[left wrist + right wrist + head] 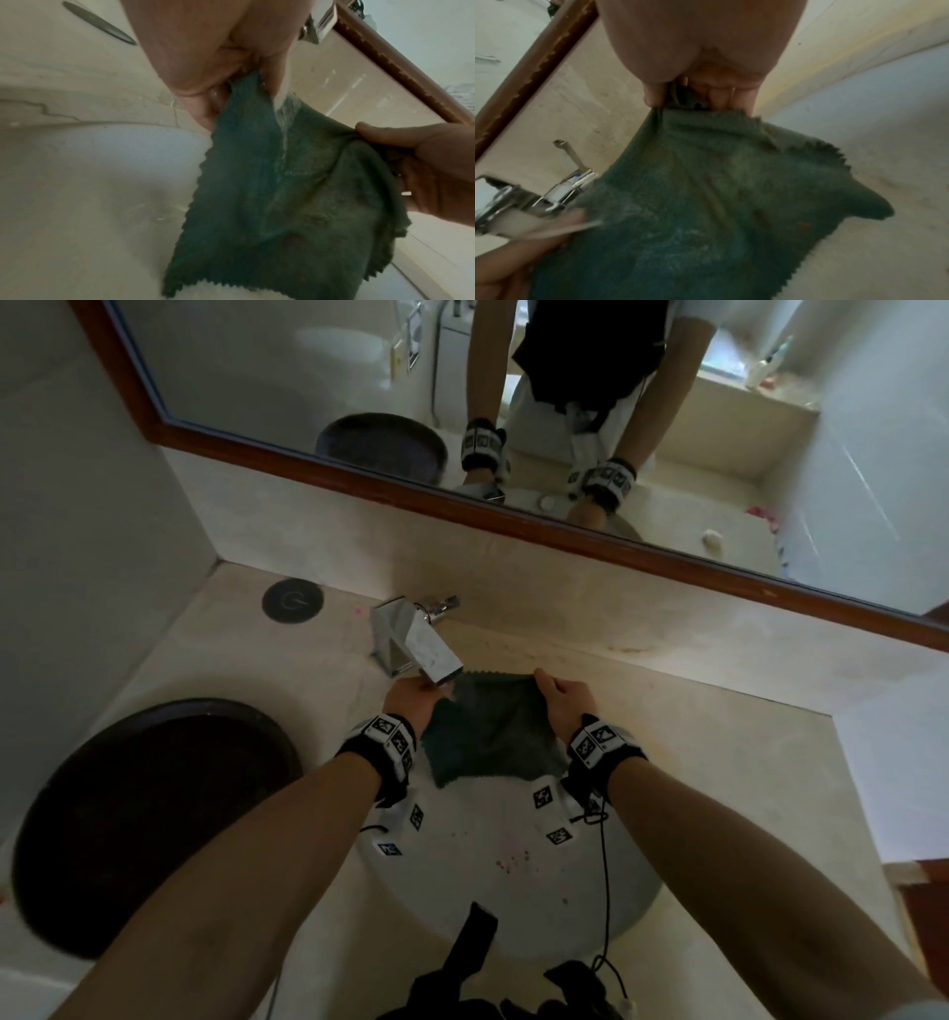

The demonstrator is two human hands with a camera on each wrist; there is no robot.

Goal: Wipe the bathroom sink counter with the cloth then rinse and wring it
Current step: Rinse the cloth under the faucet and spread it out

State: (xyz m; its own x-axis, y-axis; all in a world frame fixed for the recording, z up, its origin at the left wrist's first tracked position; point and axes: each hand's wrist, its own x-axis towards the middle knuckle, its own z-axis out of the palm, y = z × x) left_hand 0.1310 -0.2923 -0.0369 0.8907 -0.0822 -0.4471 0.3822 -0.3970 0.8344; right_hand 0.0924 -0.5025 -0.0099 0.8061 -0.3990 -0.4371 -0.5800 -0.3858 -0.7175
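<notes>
Cloth [488, 731]: pinched at its far corners by left hand [411, 698] and right hand [567, 698], spread under running faucet [423, 649]; rinsing underway, wringing apparently outstanding.

Both forearms reach forward toward 12 o'clock, banded at the wrists. The left hand [411, 698] and right hand [567, 698] sit level, well apart, each with fingers and thumb pinching closed.

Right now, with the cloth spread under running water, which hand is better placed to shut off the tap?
Left, probably. The left hand pinches the cloth directly beneath the faucet; the right hand grips the far corner.
</notes>
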